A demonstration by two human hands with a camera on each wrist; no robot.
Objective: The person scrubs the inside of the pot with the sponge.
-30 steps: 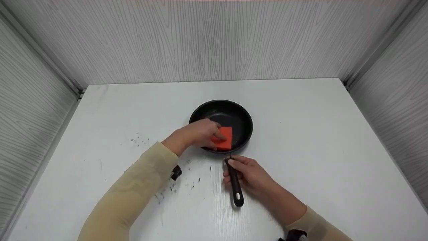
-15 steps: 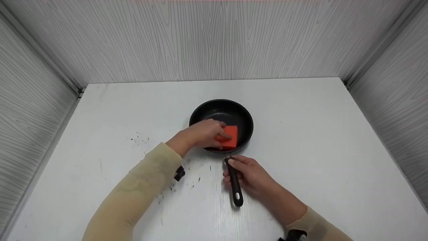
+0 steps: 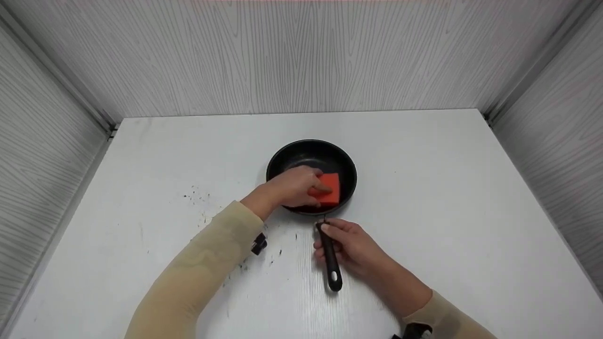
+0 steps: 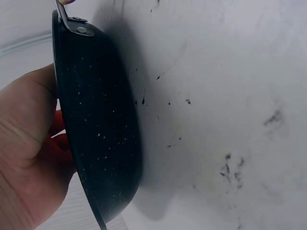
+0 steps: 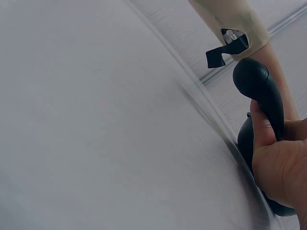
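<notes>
A black frying pan (image 3: 311, 153) stands on the white table, its handle (image 3: 331, 263) pointing toward me. Inside it, at the near right of the pan floor, lies a red-orange sponge (image 3: 333, 186). My left hand (image 3: 297, 186) reaches over the pan's left rim and grips the sponge from its left side. In the left wrist view the speckled outer wall of the pan (image 4: 100, 124) hides the fingers and most of the sponge. My right hand (image 3: 353, 245) holds the handle near the pan, thumb on top and fingers curled beneath it.
Dark specks and smudges (image 3: 195, 195) mark the white table (image 3: 447, 197) left of and below the pan. Grey wood-grain panels (image 3: 301, 56) enclose the table at the back and both sides. A small black camera mount (image 3: 259, 243) sits at the left wrist.
My left hand has slid the sponge rightward and slightly away from me across the pan floor. The pan and my right hand have stayed in place.
</notes>
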